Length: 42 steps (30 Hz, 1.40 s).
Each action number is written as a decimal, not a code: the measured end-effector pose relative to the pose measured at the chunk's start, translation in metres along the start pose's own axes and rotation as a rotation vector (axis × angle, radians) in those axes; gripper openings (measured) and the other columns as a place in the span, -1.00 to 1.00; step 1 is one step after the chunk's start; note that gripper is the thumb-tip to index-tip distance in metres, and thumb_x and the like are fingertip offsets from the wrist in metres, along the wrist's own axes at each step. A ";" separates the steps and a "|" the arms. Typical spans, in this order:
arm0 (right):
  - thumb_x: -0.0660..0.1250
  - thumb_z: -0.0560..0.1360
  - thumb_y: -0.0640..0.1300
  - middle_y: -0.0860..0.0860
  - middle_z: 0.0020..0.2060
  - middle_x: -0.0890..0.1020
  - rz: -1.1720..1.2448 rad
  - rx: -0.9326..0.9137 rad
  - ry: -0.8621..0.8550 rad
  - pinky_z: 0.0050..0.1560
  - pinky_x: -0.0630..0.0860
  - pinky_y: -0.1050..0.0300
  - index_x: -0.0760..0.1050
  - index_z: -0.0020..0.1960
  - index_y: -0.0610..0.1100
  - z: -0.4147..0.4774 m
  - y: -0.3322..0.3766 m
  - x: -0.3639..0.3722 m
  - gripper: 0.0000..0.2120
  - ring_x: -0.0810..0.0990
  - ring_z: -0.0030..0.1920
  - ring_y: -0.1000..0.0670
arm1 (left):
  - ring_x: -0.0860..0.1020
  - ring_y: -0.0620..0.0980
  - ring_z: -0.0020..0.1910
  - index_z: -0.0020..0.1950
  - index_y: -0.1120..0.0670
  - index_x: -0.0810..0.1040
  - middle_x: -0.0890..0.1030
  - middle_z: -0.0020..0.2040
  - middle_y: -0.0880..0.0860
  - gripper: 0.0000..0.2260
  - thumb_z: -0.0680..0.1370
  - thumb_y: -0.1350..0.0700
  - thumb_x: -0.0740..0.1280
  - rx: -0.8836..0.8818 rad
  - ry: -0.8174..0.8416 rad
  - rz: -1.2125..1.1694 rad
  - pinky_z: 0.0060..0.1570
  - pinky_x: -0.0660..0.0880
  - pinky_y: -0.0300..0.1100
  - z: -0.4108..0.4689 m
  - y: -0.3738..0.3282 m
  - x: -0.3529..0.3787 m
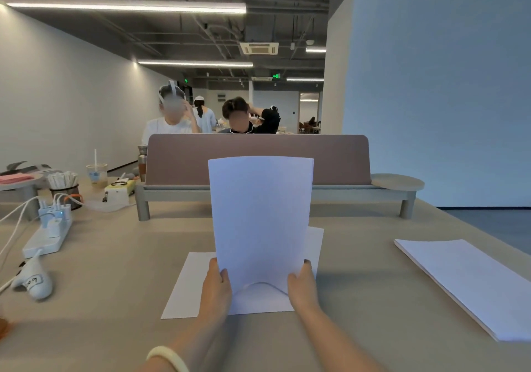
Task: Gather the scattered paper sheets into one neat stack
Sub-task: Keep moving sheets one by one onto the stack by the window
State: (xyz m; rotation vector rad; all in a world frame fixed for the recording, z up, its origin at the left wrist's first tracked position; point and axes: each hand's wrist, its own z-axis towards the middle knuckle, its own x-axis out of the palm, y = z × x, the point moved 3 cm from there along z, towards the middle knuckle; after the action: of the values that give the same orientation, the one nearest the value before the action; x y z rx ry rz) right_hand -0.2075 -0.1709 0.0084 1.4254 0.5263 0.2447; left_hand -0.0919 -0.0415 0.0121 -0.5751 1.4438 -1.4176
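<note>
White sheets point(261, 216) stand upright on the table point(359, 256), gripped at the lower edges by left hand point(216, 287) and right hand point(302, 284). Loose sheet point(184, 288) underneath; stack point(465, 282) well right.

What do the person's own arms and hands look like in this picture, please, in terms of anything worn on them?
The left hand and the right hand are ungloved, with no rings that I can make out. No sleeves reach into view on either forearm. The left wrist wears a smooth, rounded, pale cream bangle. The right wrist shows nothing worn.
</note>
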 end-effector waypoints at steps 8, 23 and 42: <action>0.11 0.46 -0.39 0.07 -0.34 0.43 -0.088 -0.081 -0.182 -0.39 0.26 0.25 0.33 -0.08 -0.16 0.023 0.016 -0.097 -0.84 0.42 -0.28 -0.04 | 0.43 0.01 0.04 0.30 0.12 0.35 0.44 0.08 0.00 -0.72 0.62 0.29 0.04 0.129 0.076 -0.060 0.00 0.33 -0.16 -0.009 -0.061 0.051; 0.07 0.46 -0.39 -0.11 0.00 0.56 -0.476 0.068 -0.630 -0.15 0.43 0.10 0.44 0.13 -0.23 0.021 -0.045 -0.388 -0.69 0.52 -0.14 -0.10 | 0.54 0.02 -0.16 0.11 0.13 0.45 0.52 -0.19 0.01 -0.79 0.52 0.28 0.14 0.127 0.591 -0.028 0.03 0.56 0.11 -0.091 -0.137 0.304; 0.10 0.51 -0.33 -0.05 0.28 0.47 -0.910 0.263 -0.563 0.29 0.28 0.05 0.33 0.35 -0.04 0.059 -0.107 -0.468 -0.55 0.39 0.30 -0.10 | 0.44 -0.03 -0.15 0.53 0.04 0.05 0.43 -0.22 -0.02 -0.43 0.56 0.23 0.18 0.218 0.779 0.077 -0.10 0.36 -0.24 -0.124 -0.136 0.396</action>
State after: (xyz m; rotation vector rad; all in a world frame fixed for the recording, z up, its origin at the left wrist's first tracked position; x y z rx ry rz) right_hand -0.5980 -0.4561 -0.0002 1.2884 0.6908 -0.9528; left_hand -0.3964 -0.3534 -0.0065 0.2104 1.8321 -1.8044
